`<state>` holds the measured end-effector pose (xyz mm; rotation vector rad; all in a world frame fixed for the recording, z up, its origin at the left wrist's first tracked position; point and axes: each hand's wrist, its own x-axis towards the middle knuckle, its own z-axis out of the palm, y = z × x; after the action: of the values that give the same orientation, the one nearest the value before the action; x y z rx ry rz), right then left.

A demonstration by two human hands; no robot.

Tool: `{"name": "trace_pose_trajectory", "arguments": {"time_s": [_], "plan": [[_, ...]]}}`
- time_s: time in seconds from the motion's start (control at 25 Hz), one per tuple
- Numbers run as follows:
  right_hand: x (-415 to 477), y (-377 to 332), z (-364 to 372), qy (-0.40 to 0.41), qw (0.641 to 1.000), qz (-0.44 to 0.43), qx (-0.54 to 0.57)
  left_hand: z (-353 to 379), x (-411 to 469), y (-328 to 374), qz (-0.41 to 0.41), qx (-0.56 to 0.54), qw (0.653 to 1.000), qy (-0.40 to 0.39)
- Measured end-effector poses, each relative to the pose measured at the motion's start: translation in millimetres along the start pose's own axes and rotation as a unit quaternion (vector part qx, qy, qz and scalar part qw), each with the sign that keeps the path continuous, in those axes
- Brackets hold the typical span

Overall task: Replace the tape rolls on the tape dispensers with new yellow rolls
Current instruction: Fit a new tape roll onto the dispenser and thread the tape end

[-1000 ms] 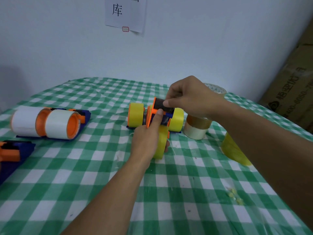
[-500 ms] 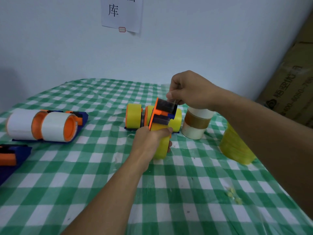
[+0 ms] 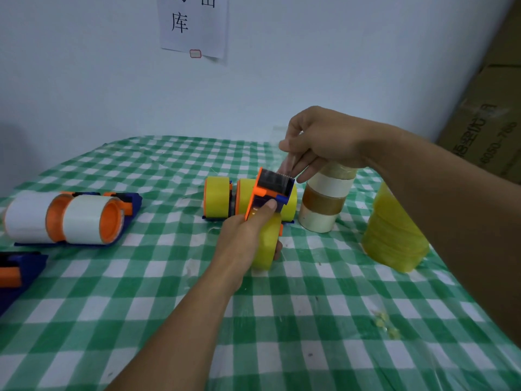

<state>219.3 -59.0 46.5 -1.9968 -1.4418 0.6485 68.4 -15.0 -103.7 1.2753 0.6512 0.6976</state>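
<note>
A handheld tape dispenser (image 3: 270, 190), orange and blue, is held upright over a green-and-white checked tablecloth (image 3: 282, 334). It is gripped from below by the left hand (image 3: 245, 235): the fingers are curled round the yellow roll (image 3: 265, 246) mounted on it, and the thumb is pressed against its body. Just above the dispenser's toothed blade, a strip of tape (image 3: 289, 165) is pinched between the thumb and fingers of the right hand (image 3: 321, 139). Directly behind the held dispenser, a second dispenser (image 3: 217, 200) loaded with two yellow rolls is seen on the cloth. Just to its right a stack of white and brown rolls (image 3: 327, 198) is stood, and farther right a stack of yellow rolls (image 3: 392, 232). Well to its left a white-roll dispenser (image 3: 67, 218) carrying two white rolls is laid. Yellow scraps (image 3: 383, 325) are scattered to its right, nearer the viewer.
</note>
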Motion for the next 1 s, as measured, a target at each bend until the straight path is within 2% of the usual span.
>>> {"name": "trace_pose_trajectory", "arguments": {"time_s": [0.24, 0.48, 0.64, 0.88, 1.0], "plan": [[-3, 0, -3, -0.001, 0.997, 0.023, 0.070, 0, 3, -3, -0.007, 0.005, 1.000, -0.007], [-3, -1, 0, 0.014, 0.996, 0.011, 0.082, -1, 3, -5, 0.003, 0.013, 0.999, 0.030], [-1, 3, 0, 0.021, 0.988, 0.041, 0.150, 0, 3, -3, -0.013, 0.002, 0.999, 0.034], [-8, 14, -2, -0.036, 0.954, 0.064, 0.291, 1, 0, 1, -0.020, -0.008, 0.999, 0.031], [-8, 21, -3, -0.029, 0.928, 0.066, 0.366, 0, 1, 2, -0.022, -0.016, 0.999, 0.036]]}}
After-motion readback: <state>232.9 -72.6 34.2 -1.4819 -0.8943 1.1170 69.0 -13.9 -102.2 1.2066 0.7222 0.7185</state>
